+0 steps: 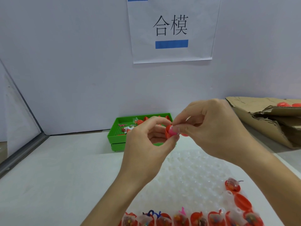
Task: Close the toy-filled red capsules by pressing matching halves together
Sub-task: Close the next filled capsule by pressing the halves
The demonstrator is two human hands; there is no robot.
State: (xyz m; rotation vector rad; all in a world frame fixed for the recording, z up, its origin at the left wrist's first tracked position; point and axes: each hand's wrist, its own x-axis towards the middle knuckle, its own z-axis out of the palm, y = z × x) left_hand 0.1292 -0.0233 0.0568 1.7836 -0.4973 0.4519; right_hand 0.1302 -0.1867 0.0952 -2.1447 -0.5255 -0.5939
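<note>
Left hand (146, 137) grip pinching red capsule half (167, 132) above desk (65, 168), right hand (211, 128) grip pinching pink toy (173, 131) at its mouth, green tray (114, 134) behind, filled halves (180, 219) along near edge

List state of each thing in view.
Held capsule: open, pink toy showing.
Left hand: grips capsule.
Right hand: pinches toy.
Front row capsules: open, filled.
Green tray: holds parts.
Cardboard box: open, torn.
</note>
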